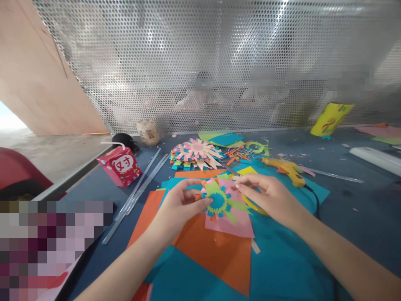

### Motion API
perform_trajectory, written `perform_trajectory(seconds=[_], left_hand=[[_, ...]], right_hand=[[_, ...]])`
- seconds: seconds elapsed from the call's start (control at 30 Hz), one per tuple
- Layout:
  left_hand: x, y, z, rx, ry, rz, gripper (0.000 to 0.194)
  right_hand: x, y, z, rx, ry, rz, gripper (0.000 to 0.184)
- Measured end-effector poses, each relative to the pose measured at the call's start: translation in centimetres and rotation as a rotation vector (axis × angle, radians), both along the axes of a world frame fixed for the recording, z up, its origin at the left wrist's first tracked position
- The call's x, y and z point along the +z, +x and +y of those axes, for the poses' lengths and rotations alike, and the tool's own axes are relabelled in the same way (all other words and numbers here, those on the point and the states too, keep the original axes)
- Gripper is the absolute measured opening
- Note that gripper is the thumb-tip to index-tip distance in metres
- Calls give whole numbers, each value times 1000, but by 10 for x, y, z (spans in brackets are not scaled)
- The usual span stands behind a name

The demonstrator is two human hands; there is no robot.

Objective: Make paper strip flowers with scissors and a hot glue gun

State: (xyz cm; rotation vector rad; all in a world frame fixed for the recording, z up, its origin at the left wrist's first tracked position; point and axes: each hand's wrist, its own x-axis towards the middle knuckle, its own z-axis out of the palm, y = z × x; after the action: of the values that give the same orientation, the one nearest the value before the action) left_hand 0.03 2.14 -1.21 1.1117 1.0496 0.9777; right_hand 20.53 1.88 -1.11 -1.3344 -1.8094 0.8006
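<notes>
My left hand (191, 200) pinches a layered paper rosette (218, 201) between thumb and fingers. The rosette has a blue centre, a fringed green ring and green ribbon tails pointing right. Just off its right edge, my right hand (261, 190) has thumb and forefinger pressed together; what is between them is too small to make out. A curved yellow handle (255, 205) shows under the right hand, partly hidden by it. Beneath the rosette lies a pink paper sheet (232, 225) on orange paper (216, 255) and blue paper (282, 259).
Finished-looking rosettes (197, 150) are piled behind the hands, beside orange paper scraps (238, 154). A yellow glue gun (286, 169) with a black cord lies right. Clear glue sticks (140, 188) and a red drink carton (120, 165) stand left. A yellow cylinder (331, 120) leans near the perforated panel (200, 50).
</notes>
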Motion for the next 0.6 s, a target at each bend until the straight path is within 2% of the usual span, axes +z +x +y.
perform_trajectory(seconds=[0.1, 0.23, 0.33, 0.4, 0.6], left_hand=[[-2, -1, 2, 41, 28, -68, 49], [-5, -2, 3, 49, 88, -93, 48], [-6, -2, 3, 40, 97, -85, 47], [-6, -2, 3, 38, 97, -80, 47], [-6, -2, 3, 37, 120, -59, 51]], right_hand=[[-5, 0, 2, 59, -49, 79, 24], [-11, -5, 0, 115, -30, 24, 26], [-9, -9, -3, 153, -32, -55, 14], [-5, -11, -5, 174, -49, -87, 13], [-3, -11, -3, 204, -62, 48, 17]])
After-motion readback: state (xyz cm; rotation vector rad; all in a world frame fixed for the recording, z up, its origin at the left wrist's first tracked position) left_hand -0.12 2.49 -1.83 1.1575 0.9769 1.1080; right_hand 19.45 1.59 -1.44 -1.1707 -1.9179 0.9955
